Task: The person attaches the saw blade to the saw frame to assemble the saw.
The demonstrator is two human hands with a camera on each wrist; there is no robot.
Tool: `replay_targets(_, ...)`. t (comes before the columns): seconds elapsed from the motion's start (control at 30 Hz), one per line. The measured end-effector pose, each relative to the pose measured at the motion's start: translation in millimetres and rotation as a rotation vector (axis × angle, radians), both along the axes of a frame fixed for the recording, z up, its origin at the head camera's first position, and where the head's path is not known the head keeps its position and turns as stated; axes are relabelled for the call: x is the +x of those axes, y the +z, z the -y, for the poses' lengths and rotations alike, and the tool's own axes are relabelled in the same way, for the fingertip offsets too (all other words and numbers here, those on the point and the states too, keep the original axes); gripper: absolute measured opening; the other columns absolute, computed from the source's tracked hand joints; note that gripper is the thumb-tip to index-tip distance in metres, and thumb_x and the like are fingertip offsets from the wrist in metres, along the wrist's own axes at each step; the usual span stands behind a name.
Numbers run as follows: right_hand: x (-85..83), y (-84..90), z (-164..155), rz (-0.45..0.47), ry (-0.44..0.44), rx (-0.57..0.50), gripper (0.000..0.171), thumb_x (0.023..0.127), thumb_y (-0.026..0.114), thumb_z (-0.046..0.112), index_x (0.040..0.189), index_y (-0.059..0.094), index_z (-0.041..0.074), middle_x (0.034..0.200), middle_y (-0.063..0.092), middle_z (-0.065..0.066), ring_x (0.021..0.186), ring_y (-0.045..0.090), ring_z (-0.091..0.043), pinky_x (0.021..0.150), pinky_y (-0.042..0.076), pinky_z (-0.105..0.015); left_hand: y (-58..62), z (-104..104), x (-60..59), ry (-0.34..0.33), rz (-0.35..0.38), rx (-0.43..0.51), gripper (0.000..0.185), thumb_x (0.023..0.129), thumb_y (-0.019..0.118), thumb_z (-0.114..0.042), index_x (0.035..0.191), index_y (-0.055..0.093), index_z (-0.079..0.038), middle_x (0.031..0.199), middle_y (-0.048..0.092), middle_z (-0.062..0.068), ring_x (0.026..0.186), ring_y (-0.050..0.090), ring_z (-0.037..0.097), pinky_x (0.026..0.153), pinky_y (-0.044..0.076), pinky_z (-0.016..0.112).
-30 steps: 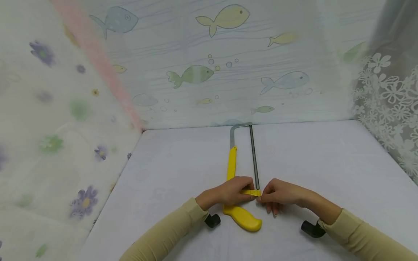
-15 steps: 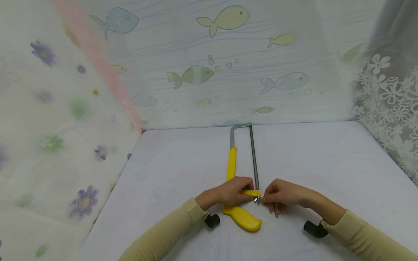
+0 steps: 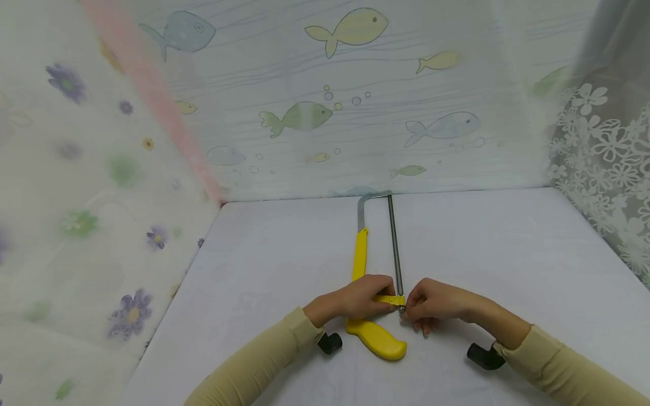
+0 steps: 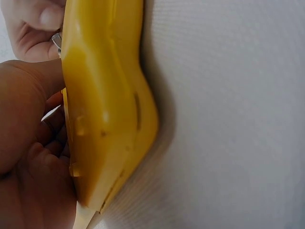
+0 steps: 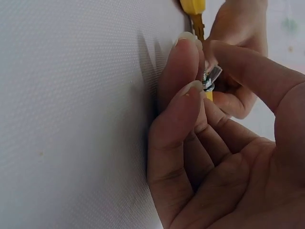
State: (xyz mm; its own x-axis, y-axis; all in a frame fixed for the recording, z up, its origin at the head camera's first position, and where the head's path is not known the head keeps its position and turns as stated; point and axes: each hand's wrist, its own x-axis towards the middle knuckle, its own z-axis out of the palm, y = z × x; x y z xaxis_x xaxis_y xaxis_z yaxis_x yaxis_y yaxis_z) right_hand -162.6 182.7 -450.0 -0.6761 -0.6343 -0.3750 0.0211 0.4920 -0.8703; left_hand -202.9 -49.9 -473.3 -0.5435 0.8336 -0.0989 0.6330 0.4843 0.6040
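A hacksaw [image 3: 377,341] with a yellow handle and grey metal front frame lies on the white-covered table, its blade [image 3: 395,242] facing right. My left hand [image 3: 361,296] grips the yellow frame near the blade's close end; in the left wrist view, the yellow grip [image 4: 107,95] fills the middle and hides part of the fingers. At that same end sits a small metal wing nut [image 5: 213,76], partly covered by fingers in the right wrist view. My right hand [image 3: 438,300] pinches at the wing nut with thumb and forefinger, the other fingers curled beneath.
The white cloth [image 3: 284,242] covers the tabletop. A fish-patterned curtain [image 3: 284,73] hangs along the far edge, with a flowered curtain [image 3: 91,169] on the left and lace [image 3: 609,163] on the right. Black wrist mounts [image 3: 484,356] stick out below both sleeves.
My right hand drew slightly right off the wing nut half a second ago, exposing it, and has come back left onto it. The left hand and hacksaw have stayed in place.
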Motion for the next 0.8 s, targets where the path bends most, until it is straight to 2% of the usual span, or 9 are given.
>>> replay_targets(0.13,0.6,1.2,2.6,-0.01,-0.017,0.016,0.031,0.099,0.067,0.026,0.081,0.073,0.001,0.068,0.067,-0.009,0.053,0.061,-0.015,0.05,0.043,-0.026,0.5,-0.2,-0.2,-0.004,-0.004,0.003,0.013,0.101,0.068,-0.022,0.106,0.06,-0.014,0.096,0.061,-0.009,0.086,0.053,0.004,0.081,0.045,0.014)
replay_targets(0.33,1.4,3.9,1.6,-0.013,-0.019,0.029,0.033,0.1,0.067,0.027,0.08,0.073,0.001,0.067,0.067,-0.008,0.053,0.06,-0.015,0.05,0.043,-0.025,-0.3,-0.6,-0.2,-0.001,-0.005,-0.006,0.013,0.1,0.068,-0.022,0.106,0.06,-0.015,0.097,0.061,-0.009,0.086,0.053,0.004,0.081,0.045,0.014)
replay_targets(0.63,-0.5,-0.7,-6.3,-0.002,-0.022,0.011,0.018,0.099,0.066,0.017,0.09,0.074,0.003,0.073,0.069,-0.009,0.057,0.061,-0.014,0.051,0.042,-0.024,-0.8,0.0,0.8,0.012,0.009,-0.007,0.013,0.1,0.069,-0.021,0.106,0.06,-0.015,0.096,0.06,-0.009,0.086,0.052,0.004,0.08,0.044,0.015)
replay_targets(0.8,-1.3,-1.9,-6.8,-0.014,-0.028,0.007,0.014,0.098,0.065,0.012,0.091,0.072,0.002,0.071,0.067,-0.007,0.056,0.06,-0.014,0.05,0.043,-0.023,-1.0,-0.5,0.7,0.013,0.004,0.003,0.013,0.1,0.069,-0.023,0.106,0.06,-0.015,0.097,0.061,-0.01,0.086,0.052,0.004,0.081,0.045,0.015)
